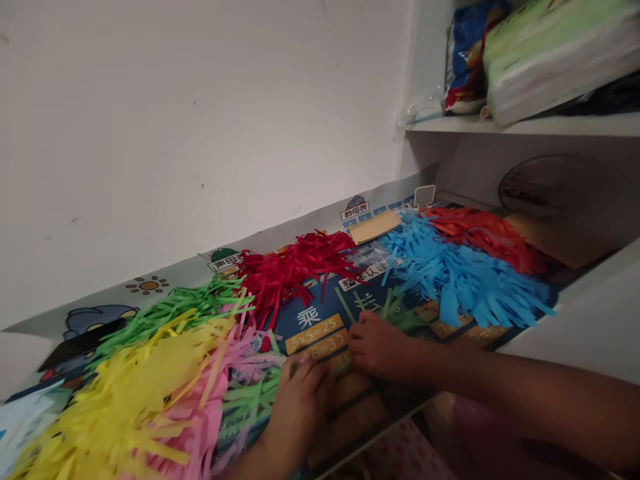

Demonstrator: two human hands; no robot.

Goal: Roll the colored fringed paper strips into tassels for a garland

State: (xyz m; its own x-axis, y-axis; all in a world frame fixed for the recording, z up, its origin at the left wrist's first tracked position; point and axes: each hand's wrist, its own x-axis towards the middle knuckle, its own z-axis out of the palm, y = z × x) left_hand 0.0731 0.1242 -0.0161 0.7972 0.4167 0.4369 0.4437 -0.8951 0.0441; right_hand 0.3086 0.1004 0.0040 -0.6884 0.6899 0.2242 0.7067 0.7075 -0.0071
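My left hand [300, 393] rests low over the printed mat with its fingers bent and close together, beside light green paper strips [253, 397]. What its fingertips hold, if anything, is hidden. Just to the right, my right hand [377, 343] is curled closed around green paper strips [403, 317], whose ends stick out past the fingers. Both hands are close together above the mat's orange rows of sums [315, 335]. A dark red fringed paper bunch [300, 263] lies beyond them.
Yellow [135, 380], pink [205, 413] and green [175, 310] fringed paper bunches are heaped at left. Blue [450, 267] and red [480, 233] bunches lie at right, by a tan paper piece [375, 227]. A wall stands behind; a loaded shelf [525, 125] overhangs the right side.
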